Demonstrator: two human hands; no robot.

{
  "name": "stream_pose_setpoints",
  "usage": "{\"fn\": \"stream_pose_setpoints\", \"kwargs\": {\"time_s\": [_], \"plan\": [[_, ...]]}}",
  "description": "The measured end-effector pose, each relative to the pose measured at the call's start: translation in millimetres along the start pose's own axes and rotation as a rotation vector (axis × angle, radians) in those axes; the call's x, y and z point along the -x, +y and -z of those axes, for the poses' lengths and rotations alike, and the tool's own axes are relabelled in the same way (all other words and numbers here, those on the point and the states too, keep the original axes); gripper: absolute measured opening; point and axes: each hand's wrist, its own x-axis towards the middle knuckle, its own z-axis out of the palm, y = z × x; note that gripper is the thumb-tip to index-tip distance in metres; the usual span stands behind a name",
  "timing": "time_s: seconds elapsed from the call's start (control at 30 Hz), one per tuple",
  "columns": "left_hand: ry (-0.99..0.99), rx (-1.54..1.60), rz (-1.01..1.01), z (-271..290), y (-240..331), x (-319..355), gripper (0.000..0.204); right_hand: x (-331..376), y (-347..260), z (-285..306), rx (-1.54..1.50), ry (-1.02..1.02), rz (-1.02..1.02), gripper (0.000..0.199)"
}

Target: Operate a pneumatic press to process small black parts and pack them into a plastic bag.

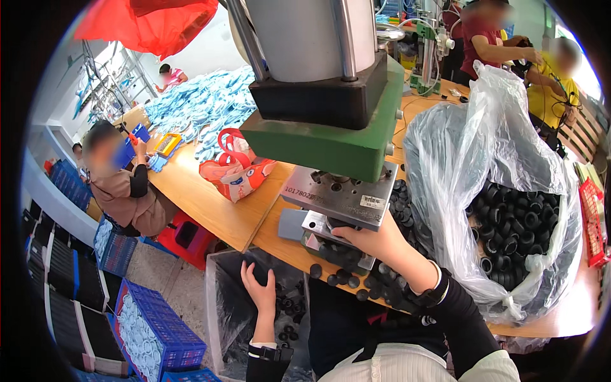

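Observation:
My right hand [375, 243] reaches into the press [331, 137], between its steel upper die plate [340, 194] and the lower die block [321, 228]. Its fingertips close around a spot where a dark part shows; what they hold is mostly hidden. To the left, my left hand [259, 290] hovers with fingers apart and nothing in them. It is over a bin lined with clear plastic [219, 318], which holds black round caps [289, 331]. More black caps [363, 294] lie along the table edge beside the lower die.
A large clear plastic bag [439, 172] of black caps stands on the table at right. Left of the press lies a red-and-white bag [232, 175]; beyond is a pale-blue pile [210, 105]. Blue crates [168, 337] stand at lower left. Several people work nearby.

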Motion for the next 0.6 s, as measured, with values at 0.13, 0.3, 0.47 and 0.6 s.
{"fn": "stream_pose_setpoints", "kwargs": {"time_s": [0.13,0.3,0.47,0.6], "plan": [[-0.165,0.105,-0.535,-31.2,43.1,-48.9,0.031,-1.8,-3.4,1.8,-0.042,-0.030,-0.131,0.038],[-0.423,-0.036,-0.562,-70.2,70.5,-78.8,0.032,32.1,-20.0,44.9,-0.131,-0.072,-0.196,0.051],[-0.425,0.012,-0.503,-91.2,54.9,-73.7,0.036,84.3,35.9,177.0,0.010,0.255,-0.372,0.029],[-0.537,0.136,-0.481,-94.7,52.2,-81.9,0.037,120.0,103.9,266.7,0.646,0.127,-0.710,0.034]]}}
